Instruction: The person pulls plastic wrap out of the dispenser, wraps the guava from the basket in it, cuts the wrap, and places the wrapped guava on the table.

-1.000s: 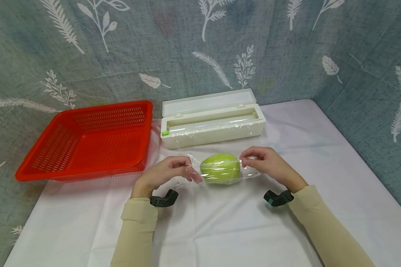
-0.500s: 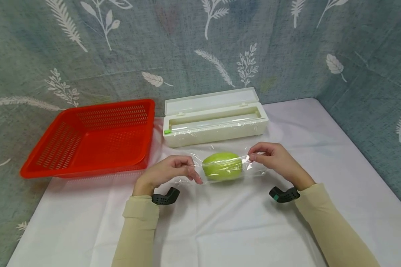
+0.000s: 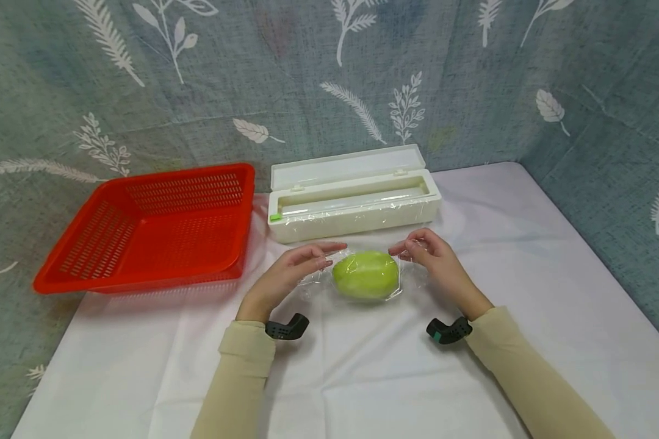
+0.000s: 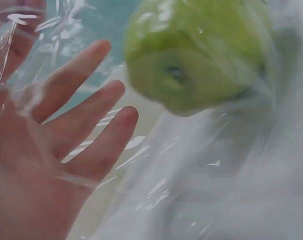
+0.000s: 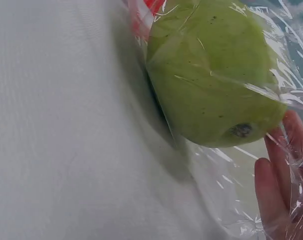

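Observation:
An oblong green fruit (image 3: 365, 275) lies on the white tablecloth with clear plastic wrap (image 3: 393, 290) around it. At its left end my left hand (image 3: 291, 271) has its fingers stretched toward the fruit, thumb apart from them; loose wrap lies against this hand. In the left wrist view, the fingers (image 4: 94, 107) are straight and spread beneath the film, beside the dimpled end. My right hand (image 3: 439, 262) is at the other end, thumb against the fingers, pinching the wrap. Its fingertips (image 5: 266, 175) are close to the fruit's dark-spotted end in the right wrist view.
Behind the fruit stands a white wrap dispenser box (image 3: 357, 217), lid raised, with a green slider (image 3: 276, 217) on its front left edge. A red plastic basket (image 3: 181, 235) stands at the left. A patterned curtain (image 3: 307, 73) hangs behind the table.
My right hand has lowered the raised film toward the fruit and moved left. My left hand has shifted right, its fingers straightening. The film's edge now lies over the fruit's right end.

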A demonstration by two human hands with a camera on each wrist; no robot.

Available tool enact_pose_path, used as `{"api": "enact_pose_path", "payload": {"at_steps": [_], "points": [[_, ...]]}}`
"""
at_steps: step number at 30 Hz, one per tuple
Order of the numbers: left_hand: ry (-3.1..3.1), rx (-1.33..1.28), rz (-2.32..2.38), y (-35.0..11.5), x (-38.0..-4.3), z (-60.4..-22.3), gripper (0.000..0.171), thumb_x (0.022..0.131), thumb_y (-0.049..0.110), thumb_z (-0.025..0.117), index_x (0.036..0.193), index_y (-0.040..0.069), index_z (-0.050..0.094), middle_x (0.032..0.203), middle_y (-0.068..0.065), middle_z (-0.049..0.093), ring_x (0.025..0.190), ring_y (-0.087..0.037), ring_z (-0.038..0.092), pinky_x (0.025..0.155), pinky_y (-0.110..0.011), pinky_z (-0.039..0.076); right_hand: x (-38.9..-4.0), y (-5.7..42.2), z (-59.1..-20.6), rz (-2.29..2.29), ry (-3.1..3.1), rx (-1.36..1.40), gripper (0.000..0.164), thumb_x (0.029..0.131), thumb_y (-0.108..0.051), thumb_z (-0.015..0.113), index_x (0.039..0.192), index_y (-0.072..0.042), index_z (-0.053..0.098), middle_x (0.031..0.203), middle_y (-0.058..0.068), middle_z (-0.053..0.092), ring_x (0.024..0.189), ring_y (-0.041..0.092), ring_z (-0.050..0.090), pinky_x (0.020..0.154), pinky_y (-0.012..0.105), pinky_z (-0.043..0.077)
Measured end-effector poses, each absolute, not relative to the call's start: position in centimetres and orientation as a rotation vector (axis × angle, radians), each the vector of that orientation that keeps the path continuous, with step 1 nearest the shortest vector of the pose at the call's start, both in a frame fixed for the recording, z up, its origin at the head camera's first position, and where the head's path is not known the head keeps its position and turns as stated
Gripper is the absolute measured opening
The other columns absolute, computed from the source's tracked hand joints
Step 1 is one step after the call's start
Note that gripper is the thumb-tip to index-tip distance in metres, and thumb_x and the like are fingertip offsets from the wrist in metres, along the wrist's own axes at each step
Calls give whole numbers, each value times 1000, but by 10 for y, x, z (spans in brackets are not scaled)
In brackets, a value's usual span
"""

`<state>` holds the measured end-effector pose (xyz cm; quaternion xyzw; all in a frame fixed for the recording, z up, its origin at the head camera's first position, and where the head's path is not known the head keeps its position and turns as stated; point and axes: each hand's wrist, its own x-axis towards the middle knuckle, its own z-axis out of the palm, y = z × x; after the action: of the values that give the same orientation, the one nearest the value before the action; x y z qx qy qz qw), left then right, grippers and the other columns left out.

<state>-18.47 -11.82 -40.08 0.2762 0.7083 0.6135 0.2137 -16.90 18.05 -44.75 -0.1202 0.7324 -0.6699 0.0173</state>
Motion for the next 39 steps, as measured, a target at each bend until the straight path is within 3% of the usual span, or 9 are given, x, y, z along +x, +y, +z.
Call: {"api": "enact_pose_path", "payload": {"at_steps": [6, 17, 26, 33, 39], "points": [[1899, 685, 1726, -109, -184, -405, 31, 94, 21, 44, 96, -9, 47, 122, -5, 55, 117, -20, 46, 98, -44, 30, -174, 175, -449, -2085, 2250, -377, 26, 94, -29, 43, 103, -4, 41, 103, 11, 63, 98, 23, 58, 89, 35, 41], [1870, 594, 1852, -107, -202, -445, 30, 94, 26, 40, 82, -1, 41, 114, -8, 60, 111, -22, 52, 91, -38, 40, -180, 168, -451, -2095, 2223, -189, 36, 93, -33, 43, 108, 0, 39, 91, 14, 66, 89, 23, 62, 87, 37, 39], [1799, 353, 1914, -105, -201, -439, 22, 92, 17, 44, 78, -1, 42, 109, -13, 62, 105, -23, 55, 83, -34, 46, -186, 168, -459, -2212, 2067, -28, 39, 93, -25, 45, 109, 9, 37, 92, 16, 65, 86, 23, 62, 76, 30, 48], [1907, 156, 1882, -103, -204, -449, 16, 86, 14, 48, 74, 3, 47, 100, -13, 64, 92, -24, 61, 76, -33, 48, -190, 165, -459, -2147, 2096, 181, 25, 92, -15, 48, 105, 5, 46, 89, 17, 63, 77, 18, 64, 70, 29, 51], [1930, 116, 1849, -104, -207, -455, 12, 81, 8, 50, 72, 1, 49, 78, -13, 61, 71, -23, 62, 66, -34, 51, -193, 166, -461, -1962, 2256, 228, 22, 90, -15, 50, 103, 3, 51, 84, 15, 62, 68, 19, 64, 62, 29, 51]]}}
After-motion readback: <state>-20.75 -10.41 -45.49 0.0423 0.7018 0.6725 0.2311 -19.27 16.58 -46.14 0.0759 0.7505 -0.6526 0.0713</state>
